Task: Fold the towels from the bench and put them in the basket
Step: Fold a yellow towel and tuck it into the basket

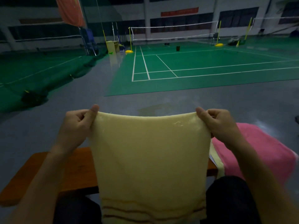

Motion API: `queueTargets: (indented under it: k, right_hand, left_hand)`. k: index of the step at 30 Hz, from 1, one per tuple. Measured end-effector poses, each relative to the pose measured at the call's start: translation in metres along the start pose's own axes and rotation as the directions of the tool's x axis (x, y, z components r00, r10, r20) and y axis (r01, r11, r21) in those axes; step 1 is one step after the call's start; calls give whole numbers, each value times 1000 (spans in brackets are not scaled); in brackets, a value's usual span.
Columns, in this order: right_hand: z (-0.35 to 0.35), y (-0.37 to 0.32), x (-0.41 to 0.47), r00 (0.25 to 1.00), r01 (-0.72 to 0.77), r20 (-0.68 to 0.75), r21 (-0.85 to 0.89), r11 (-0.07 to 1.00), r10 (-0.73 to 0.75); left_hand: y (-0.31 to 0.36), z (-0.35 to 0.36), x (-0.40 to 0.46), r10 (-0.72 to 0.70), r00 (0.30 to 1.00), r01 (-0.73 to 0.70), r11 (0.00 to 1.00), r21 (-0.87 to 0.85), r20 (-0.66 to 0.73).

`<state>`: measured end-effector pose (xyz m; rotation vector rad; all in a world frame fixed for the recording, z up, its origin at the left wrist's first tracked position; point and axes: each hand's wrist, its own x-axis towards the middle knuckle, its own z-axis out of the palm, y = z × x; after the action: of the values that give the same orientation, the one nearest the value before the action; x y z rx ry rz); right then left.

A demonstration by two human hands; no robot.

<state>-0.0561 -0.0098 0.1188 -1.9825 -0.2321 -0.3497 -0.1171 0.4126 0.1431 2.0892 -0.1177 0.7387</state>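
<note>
A pale yellow towel (150, 159) with brown stripes near its lower edge hangs upright in front of me. My left hand (79, 125) pinches its top left corner and my right hand (218, 125) pinches its top right corner, stretching the top edge between them. Behind the towel lies an orange-brown wooden bench (48, 172). A pink towel (262, 152) rests on the right end of the bench, with another pale yellow piece (217, 160) beside it. No basket is in view.
My dark-trousered legs (229, 199) are at the bottom. Beyond the bench is grey floor (194, 101), then a green badminton court (194, 68) with nets and yellow posts. A dark bag (32, 97) lies on the floor at the left.
</note>
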Motion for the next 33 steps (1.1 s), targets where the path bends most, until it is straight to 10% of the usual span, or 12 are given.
queueTargets:
  k: [7,14,26,33]
  right_hand:
    - [63,78,15,996,-91,-54,-408,908,76]
    - [136,122,44,896,-437,12,188,880,443]
    - [202,183,89,850,-517,39,251,818,525]
    - [203,195,93,857,-484,-23,304,821,514]
  left_hand:
    - [-77,53,-7,-311,946,310,951,25,92]
    - [-155,109,-18,-533,844,516,836,-186,-56]
    - [-258,156,-2,-494,853,485,870,-92,-170]
    - [-250,165,1,-480,877,477,868,-140,10]
